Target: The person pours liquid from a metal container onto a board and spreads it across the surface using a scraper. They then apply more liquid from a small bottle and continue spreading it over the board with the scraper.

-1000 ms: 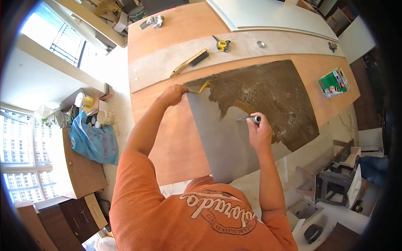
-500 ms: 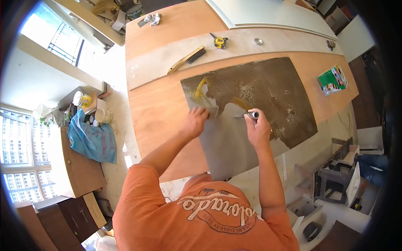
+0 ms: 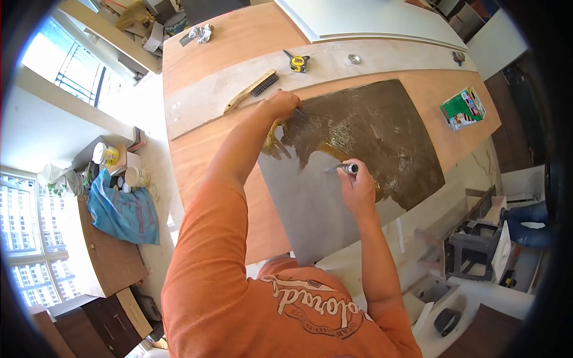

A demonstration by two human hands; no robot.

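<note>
A grey sheet (image 3: 298, 209) lies across the wooden table, its far part coated in wet brown glue (image 3: 382, 125). Yellowish glue pools near its far left corner and along the coating's near edge. My left hand (image 3: 282, 105) is closed at that far left edge on a flat spreader, mostly hidden behind the fingers. In my right hand (image 3: 359, 186) is a putty knife (image 3: 351, 169), gripped by its dark, round-ended handle. Its thin blade points left over the bare grey area.
Beyond the sheet, a pale board (image 3: 209, 92) bears a wire brush (image 3: 253, 90), a tape measure (image 3: 298, 61) and a round metal lid (image 3: 354, 59). A green can (image 3: 463, 109) stands right. White panels (image 3: 370, 21) lie behind; a stool (image 3: 474, 250) is on the floor.
My left hand has moved with the spreader away from me, from the glue's near left edge to the sheet's far left edge. My right hand still holds the putty knife, nearly in place.
</note>
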